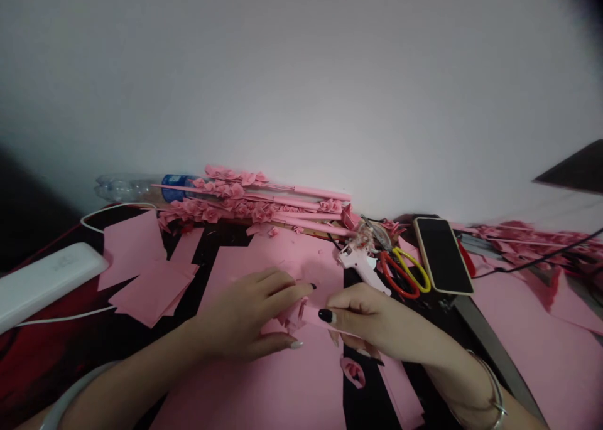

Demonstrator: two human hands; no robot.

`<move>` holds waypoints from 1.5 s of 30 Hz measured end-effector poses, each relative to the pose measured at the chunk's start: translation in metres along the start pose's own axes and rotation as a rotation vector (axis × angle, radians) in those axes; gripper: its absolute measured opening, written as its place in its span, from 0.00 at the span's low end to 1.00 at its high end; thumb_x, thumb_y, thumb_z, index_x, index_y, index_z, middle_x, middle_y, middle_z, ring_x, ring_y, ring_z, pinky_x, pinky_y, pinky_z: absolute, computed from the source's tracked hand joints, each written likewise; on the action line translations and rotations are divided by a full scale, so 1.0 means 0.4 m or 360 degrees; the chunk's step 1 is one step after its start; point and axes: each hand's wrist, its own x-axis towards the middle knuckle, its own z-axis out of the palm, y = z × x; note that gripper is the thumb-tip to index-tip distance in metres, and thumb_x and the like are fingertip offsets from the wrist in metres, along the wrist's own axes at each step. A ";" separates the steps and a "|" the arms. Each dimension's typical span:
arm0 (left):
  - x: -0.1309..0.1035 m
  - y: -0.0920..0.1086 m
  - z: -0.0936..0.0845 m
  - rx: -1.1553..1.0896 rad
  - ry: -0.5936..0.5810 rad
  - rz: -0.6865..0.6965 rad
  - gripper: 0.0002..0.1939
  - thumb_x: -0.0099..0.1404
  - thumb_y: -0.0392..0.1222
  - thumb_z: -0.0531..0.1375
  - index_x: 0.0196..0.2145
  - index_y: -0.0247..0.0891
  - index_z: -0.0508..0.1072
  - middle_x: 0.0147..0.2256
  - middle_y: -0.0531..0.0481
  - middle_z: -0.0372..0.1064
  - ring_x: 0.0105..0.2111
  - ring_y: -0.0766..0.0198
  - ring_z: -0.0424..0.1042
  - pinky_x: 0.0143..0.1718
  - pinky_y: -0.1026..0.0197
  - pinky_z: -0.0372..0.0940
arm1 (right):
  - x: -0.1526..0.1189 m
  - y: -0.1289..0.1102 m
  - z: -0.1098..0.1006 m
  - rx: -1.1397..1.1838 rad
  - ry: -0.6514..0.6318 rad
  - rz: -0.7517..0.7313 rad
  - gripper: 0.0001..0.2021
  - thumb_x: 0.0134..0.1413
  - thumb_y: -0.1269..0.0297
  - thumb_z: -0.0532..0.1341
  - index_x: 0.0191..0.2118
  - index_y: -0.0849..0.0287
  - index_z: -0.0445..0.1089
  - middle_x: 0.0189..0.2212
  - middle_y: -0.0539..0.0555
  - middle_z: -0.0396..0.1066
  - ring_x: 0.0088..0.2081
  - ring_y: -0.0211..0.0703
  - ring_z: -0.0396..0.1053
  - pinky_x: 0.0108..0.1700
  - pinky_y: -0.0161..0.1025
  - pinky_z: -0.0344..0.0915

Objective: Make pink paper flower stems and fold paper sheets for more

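Above the large pink sheet [264, 392] on the dark tabletop, between the person's two hands, I can see a small folded paper piece [293, 317]. It is the same soft pink as the sheet below, so its outline half melts away. What I can make out is a crumpled little shape with creased, angled folds, its deeper creases shaded a darker rose. On its right it meets a paper strip [318, 317], smooth, flat and paler, that runs across to the other hand; whether the two are joined I can't tell.

The left hand [254, 311] curves around the folded piece, index finger above and thumb below, the tips apart; how firmly they press, I can't tell. The right hand [370, 320] pinches the strip, its black-nailed thumb lying on top and the fingers bent in underneath.

Just below the right hand sits a curled paper ring [347, 367], ruffled and rose-like, near some long pink strips [400, 392]. Beyond the hands lie a pale glue gun [360, 262], scissors [407, 274] with red and yellow handles, and a phone [445, 254]. Along the wall, stemmed paper flowers [261, 211] lie heaped, their petals pointed and crinkled.
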 end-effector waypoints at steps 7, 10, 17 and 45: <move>0.000 0.007 -0.007 -0.0089 -0.0090 0.0001 0.29 0.70 0.59 0.48 0.61 0.40 0.55 0.44 0.42 0.67 0.41 0.53 0.67 0.40 0.53 0.64 | 0.002 0.008 -0.001 -0.0036 -0.0008 0.0005 0.19 0.64 0.55 0.54 0.24 0.60 0.67 0.13 0.42 0.54 0.14 0.27 0.49 0.14 0.25 0.46; 0.002 0.009 -0.007 -0.0091 -0.0145 -0.0037 0.24 0.72 0.52 0.46 0.61 0.40 0.55 0.45 0.42 0.67 0.42 0.53 0.66 0.42 0.52 0.64 | 0.001 0.005 -0.002 -0.0030 -0.0017 0.0002 0.19 0.63 0.56 0.55 0.24 0.60 0.67 0.13 0.42 0.53 0.14 0.28 0.49 0.13 0.25 0.46; 0.001 0.006 -0.003 -0.0085 -0.0194 -0.0023 0.25 0.72 0.52 0.48 0.62 0.40 0.55 0.45 0.43 0.67 0.43 0.53 0.66 0.43 0.52 0.63 | 0.001 -0.011 -0.005 -0.0147 -0.0060 0.0046 0.19 0.63 0.58 0.55 0.21 0.59 0.63 0.13 0.43 0.54 0.13 0.27 0.50 0.13 0.25 0.46; 0.010 0.009 0.010 0.0188 -0.0037 0.0265 0.15 0.74 0.44 0.48 0.52 0.35 0.65 0.41 0.44 0.74 0.37 0.57 0.71 0.38 0.56 0.67 | 0.008 -0.002 -0.026 -0.0333 -0.0222 0.0111 0.17 0.64 0.63 0.52 0.24 0.61 0.63 0.13 0.42 0.55 0.14 0.25 0.51 0.17 0.26 0.49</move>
